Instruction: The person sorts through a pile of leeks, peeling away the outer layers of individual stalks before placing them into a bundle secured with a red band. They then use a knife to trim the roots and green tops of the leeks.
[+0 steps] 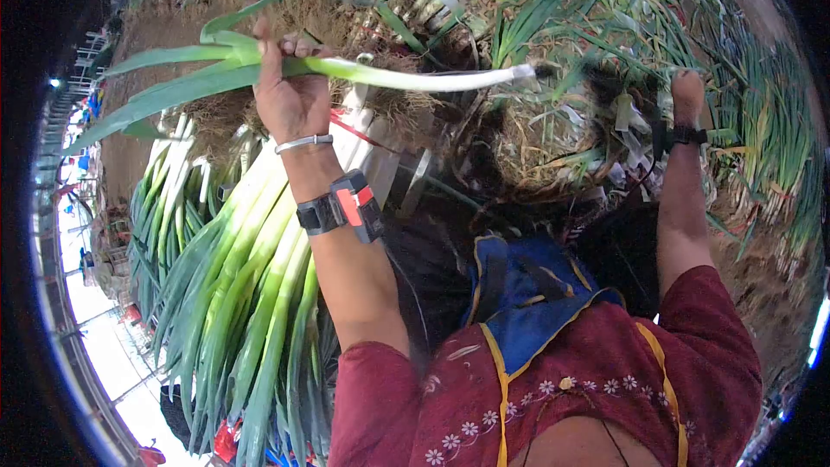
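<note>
My left hand (292, 78), raised at the upper left, is wrapped round a single leek (415, 79). The leek lies almost level, its white shaft and dark root end to the right and its green leaves hanging off to the left. On the far right my right hand (688, 97) is closed in a fist near a heap of loose leaves; whatever is inside it is hidden. Below my left arm lies a large bundle of leeks (246, 251), white ends up and green leaves fanned downward, with a red band (359, 131) near the top.
Smaller leeks (173, 186) lie left of the bundle. Cut leaves and root scraps (549, 143) are piled in front of me. More long green stalks (761, 130) cover the ground on the right, and bunches with roots (363, 17) lie at the top.
</note>
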Motion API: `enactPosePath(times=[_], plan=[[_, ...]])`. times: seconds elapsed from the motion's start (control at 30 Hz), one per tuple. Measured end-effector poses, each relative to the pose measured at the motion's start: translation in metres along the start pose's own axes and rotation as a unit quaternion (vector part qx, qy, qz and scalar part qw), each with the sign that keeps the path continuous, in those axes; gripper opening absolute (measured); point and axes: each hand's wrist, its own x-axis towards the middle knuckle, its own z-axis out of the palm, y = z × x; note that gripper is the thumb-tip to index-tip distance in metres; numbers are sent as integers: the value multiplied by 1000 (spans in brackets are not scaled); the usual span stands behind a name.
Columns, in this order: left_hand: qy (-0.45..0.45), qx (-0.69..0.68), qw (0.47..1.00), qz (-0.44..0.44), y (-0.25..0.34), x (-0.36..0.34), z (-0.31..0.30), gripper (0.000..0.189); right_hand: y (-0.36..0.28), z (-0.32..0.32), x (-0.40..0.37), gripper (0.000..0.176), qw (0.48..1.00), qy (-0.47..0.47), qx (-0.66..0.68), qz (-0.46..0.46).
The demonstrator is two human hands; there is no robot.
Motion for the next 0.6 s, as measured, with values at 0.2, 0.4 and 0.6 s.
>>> enactPosePath(times=[0.2, 0.4, 0.6], plan=[[-69, 18, 997, -29, -35, -3, 31, 33, -195, -80, -48, 27, 832, 143, 355, -401], [-72, 11, 996, -57, -40, -11, 32, 42, -344, -168, -147, 47, 706, -203, 594, -328], [-75, -5, 995, -65, -36, -13, 32, 52, -373, -172, -153, 30, 671, -254, 632, -292]])
